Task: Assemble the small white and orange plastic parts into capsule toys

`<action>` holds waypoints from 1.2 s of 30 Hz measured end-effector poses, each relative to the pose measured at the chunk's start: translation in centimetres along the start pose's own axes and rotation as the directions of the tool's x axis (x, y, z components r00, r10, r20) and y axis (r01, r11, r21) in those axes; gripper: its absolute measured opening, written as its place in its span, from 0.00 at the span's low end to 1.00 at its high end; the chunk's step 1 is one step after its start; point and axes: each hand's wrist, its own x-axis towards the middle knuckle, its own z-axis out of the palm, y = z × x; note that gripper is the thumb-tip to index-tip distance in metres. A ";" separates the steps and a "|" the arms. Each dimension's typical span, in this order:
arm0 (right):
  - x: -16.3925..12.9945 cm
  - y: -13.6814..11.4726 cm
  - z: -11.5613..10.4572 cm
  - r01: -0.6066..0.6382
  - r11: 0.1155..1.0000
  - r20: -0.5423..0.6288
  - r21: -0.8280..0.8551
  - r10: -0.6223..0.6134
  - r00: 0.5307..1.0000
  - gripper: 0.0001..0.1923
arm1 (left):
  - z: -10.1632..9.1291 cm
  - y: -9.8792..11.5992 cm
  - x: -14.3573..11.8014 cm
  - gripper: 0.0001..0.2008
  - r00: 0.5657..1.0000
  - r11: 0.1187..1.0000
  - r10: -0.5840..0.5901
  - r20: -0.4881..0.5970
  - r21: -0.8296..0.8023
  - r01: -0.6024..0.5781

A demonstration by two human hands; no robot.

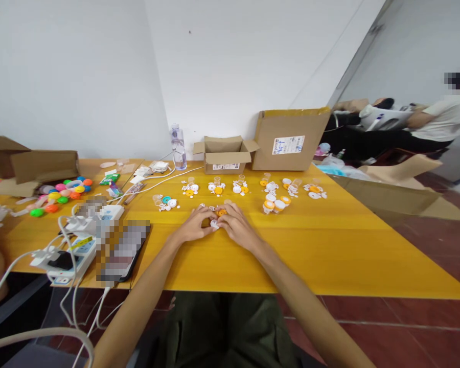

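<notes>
2 hands meet over a small white piece (214, 224) at the worktop (329, 255).
The piece sits between the fingertips, low over the worktop; the left hand (193, 225) pinches it from one side and the right hand (236, 227) from the other, while an orange disc (222, 212) shows just beyond it, by the right fingers. Farther back, little clusters of white parts (216, 186) lie in a loose row, with orange-and-white assemblies (279, 205) grouped to the right. Behind these stand a small open carton (226, 158), a larger cardboard box (310, 143) and a clear bottle (179, 148); a phone (132, 250) lies left, beside a power strip (86, 250).
</notes>
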 end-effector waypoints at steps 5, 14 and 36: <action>-0.1 0.2 0.1 -0.039 0.999 0.008 0.029 0.039 0.999 0.08 | 0.0 0.0 -0.1 0.05 1.000 1.000 -0.001 -0.001 0.001 0.001; -0.1 0.6 0.3 -0.110 0.992 0.025 0.064 0.109 0.994 0.07 | 0.0 0.1 -0.1 0.07 1.000 1.000 -0.020 0.004 0.009 0.020; -0.2 -0.1 -0.2 -0.035 0.999 0.025 -0.006 0.036 0.999 0.08 | 0.1 0.1 0.0 0.06 1.000 1.000 -0.010 0.001 0.002 0.010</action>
